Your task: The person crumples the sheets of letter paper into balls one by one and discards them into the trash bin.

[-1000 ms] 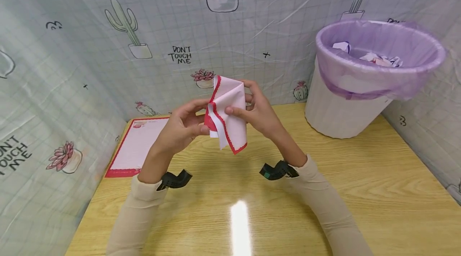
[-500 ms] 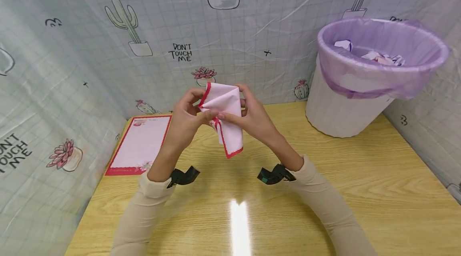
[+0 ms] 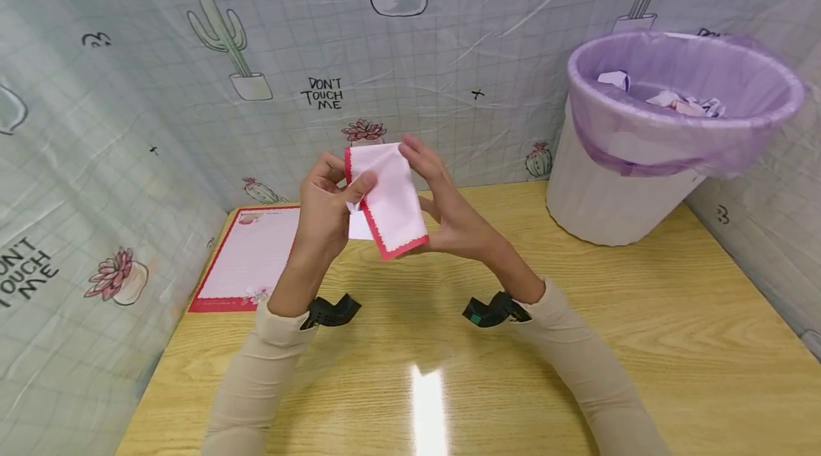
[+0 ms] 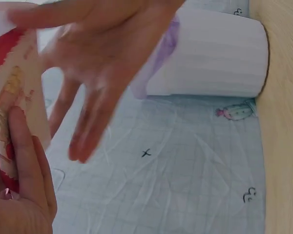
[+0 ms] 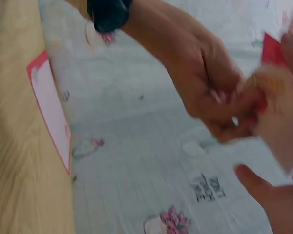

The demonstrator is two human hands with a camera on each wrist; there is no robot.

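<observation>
Right hand (image 3: 454,219) moved off front of folded pink, red-bordered paper (image 3: 393,203), fingers spread at three o'clock; nine-o'clock side pinched by left hand (image 3: 323,215).

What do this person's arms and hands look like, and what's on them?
The left hand and right hand are gloveless. Both the left sleeve and right sleeve are long, plain beige. A bent black gadget sits at the left wrist; its black twin has a small green patch.
</observation>
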